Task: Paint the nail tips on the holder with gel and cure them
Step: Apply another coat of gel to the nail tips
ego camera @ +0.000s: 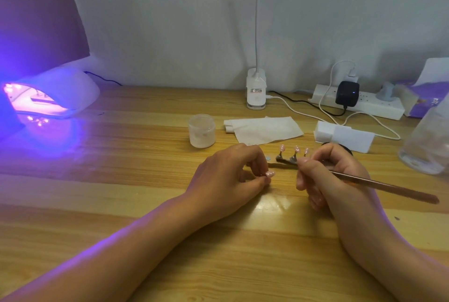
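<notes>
My left hand [230, 173] pinches a small stand with a pink nail tip [270, 174] just above the wooden table. My right hand [325, 173] grips a thin brown brush [388, 186], whose handle points right; its bristle end is hidden behind my fingers. Between my hands lies the dark holder strip [285, 162] with three pink nail tips [296, 149] standing on small stands. At the far left the white curing lamp [56, 92] glows purple.
A frosted jar [202, 130] and a folded white tissue [264, 129] lie behind the holder. A white foam block [345, 136], a power strip [359, 103] with cables, a desk lamp's base [256, 90] and a clear plastic container [427, 141] stand further back and right.
</notes>
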The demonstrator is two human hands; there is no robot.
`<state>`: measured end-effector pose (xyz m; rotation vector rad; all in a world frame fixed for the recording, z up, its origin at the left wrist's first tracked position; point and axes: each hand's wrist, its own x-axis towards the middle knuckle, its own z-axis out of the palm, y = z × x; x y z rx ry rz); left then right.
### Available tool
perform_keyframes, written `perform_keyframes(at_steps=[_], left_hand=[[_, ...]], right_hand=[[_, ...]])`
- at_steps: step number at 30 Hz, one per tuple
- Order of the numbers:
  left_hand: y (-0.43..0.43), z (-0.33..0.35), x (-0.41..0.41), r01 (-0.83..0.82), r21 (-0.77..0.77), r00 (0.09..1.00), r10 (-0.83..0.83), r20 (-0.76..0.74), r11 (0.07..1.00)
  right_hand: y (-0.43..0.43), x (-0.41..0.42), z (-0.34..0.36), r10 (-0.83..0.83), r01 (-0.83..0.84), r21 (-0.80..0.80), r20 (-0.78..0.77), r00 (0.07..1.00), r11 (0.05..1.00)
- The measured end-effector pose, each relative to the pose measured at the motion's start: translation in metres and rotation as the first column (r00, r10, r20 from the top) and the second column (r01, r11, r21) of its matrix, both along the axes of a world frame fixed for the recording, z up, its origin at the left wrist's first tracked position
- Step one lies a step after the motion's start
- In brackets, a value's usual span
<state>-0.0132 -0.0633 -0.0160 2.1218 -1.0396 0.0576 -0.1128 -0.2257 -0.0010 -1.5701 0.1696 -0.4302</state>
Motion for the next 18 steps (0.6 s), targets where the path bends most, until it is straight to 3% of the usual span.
perform_keyframes(at_steps=[18], left_hand=[[-0.0009, -0.0015, 0.0013, 0.0, -0.019, 1.0, 0.0, -0.007, 1.0]], right_hand=[[0.0013, 0.0028, -0.0026, 0.03, -0.039, -0.19, -0.054, 0.998, 0.981]])
